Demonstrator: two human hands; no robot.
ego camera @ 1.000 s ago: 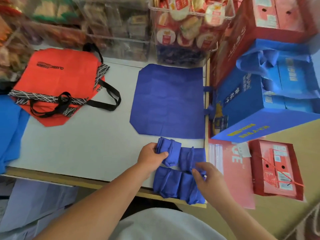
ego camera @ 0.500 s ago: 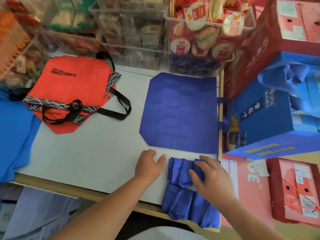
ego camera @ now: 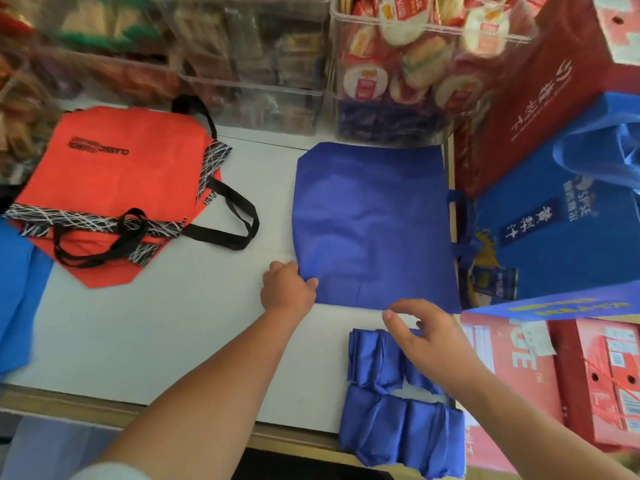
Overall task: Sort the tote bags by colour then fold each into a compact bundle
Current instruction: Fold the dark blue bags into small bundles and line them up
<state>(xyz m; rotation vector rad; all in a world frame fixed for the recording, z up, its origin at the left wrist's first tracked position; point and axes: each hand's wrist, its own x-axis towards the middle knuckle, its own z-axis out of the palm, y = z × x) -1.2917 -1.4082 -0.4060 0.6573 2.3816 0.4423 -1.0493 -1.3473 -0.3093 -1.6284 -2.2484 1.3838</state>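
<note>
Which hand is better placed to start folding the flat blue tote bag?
Left. The left hand seems to pinch the near left corner of the flat blue tote bag; the right hand hangs open over the folded blue bundles, off that bag.

Royal-blue tote (ego camera: 374, 223); red tote (ego camera: 138, 174) with black-and-white scribbled trim (ego camera: 86, 220), black handles (ego camera: 239, 216).

We're in a shop, a small grocery by the look of it: clear bins (ego camera: 256, 81) crammed with wrapped snacks (ego camera: 367, 82) line the back of the white counter (ego camera: 166, 334), and boxed gift packs (ego camera: 561, 251), red and blue, stack up alongside.
</note>
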